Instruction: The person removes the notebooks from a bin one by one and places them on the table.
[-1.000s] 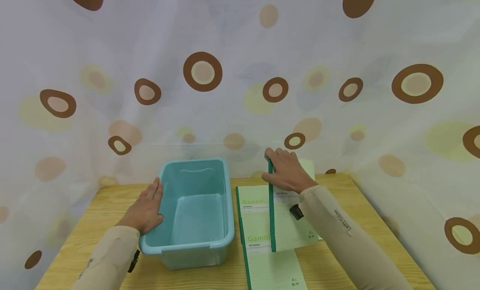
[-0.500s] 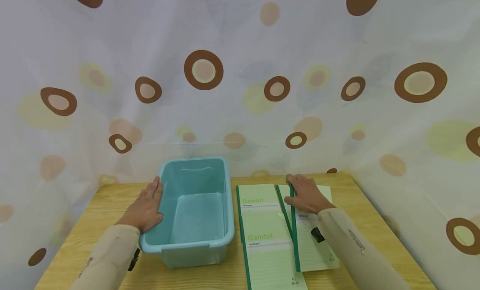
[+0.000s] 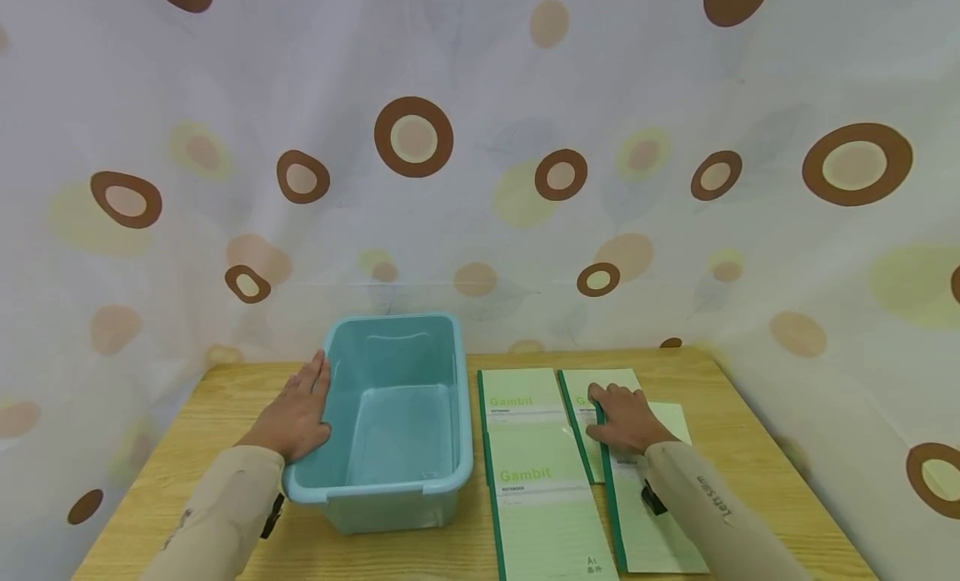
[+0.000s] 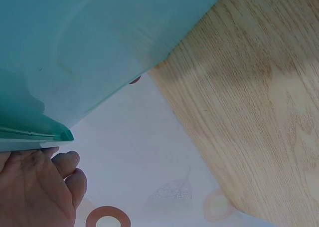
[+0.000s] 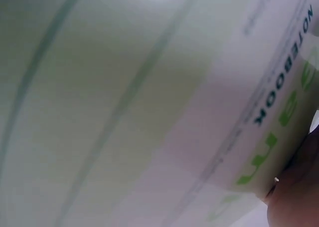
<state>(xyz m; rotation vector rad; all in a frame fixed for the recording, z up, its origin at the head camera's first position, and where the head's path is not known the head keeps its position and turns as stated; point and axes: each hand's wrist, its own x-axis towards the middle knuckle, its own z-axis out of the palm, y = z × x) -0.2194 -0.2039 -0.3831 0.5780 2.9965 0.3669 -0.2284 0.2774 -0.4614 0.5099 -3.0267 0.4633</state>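
Note:
A light-green notebook (image 3: pixel 651 518) with a dark green spine lies at the right of the table in the head view. Near its top left corner, my right hand (image 3: pixel 628 418) pinches it by the spine edge. Its printed cover (image 5: pixel 164 102) fills the right wrist view, with fingers at the lower right. It overlaps the lower part of a back notebook (image 3: pixel 581 389). On the left, a light-blue plastic bin (image 3: pixel 466 435) has my left hand (image 3: pixel 292 413) resting along its left rim, fingers extended. The left wrist view shows the palm (image 4: pixel 35 192) beneath the rim.
Two more notebooks lie overlapping between bin and right hand: a back one (image 3: pixel 517 391) and a front one (image 3: pixel 547 514) marked Gambit. All rest on a wooden table (image 3: pixel 420 556). A dotted sheet (image 3: pixel 480 189) hangs behind and at both sides.
My right hand has lowered the notebook from above the others and moved it right and nearer, uncovering the back right notebook. The left hand has stayed on the bin rim.

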